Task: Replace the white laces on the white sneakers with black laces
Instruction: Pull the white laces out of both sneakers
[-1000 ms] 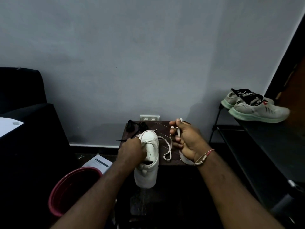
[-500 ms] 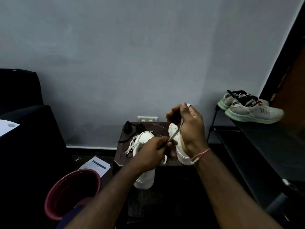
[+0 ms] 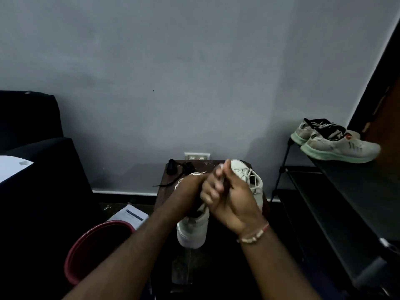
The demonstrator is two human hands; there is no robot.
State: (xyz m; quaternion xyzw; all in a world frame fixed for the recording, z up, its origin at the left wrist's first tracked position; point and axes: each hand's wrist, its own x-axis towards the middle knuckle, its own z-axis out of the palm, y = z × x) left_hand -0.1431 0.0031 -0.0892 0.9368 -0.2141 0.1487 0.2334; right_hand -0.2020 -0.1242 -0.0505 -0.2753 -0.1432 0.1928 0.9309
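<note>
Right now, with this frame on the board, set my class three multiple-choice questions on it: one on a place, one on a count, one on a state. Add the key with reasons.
1. Where do the black laces lie?
A. In a red bucket
B. At the back left of the small table, near the wall socket
C. On a sheet of paper on the floor

2. How many shoes are in view?
A. Two
B. Three
C. Four

3. What state is the sneaker behind the right hand in?
A. Laced in white
B. Laced in black
C. Without laces

Key:
1 B, the dark tangle lies by the table's far left corner.
2 C, that sneaker and a second white sneaker are on the table, and two green-soled shoes sit on the rack.
3 A, pale laces cross its eyelets.
</note>
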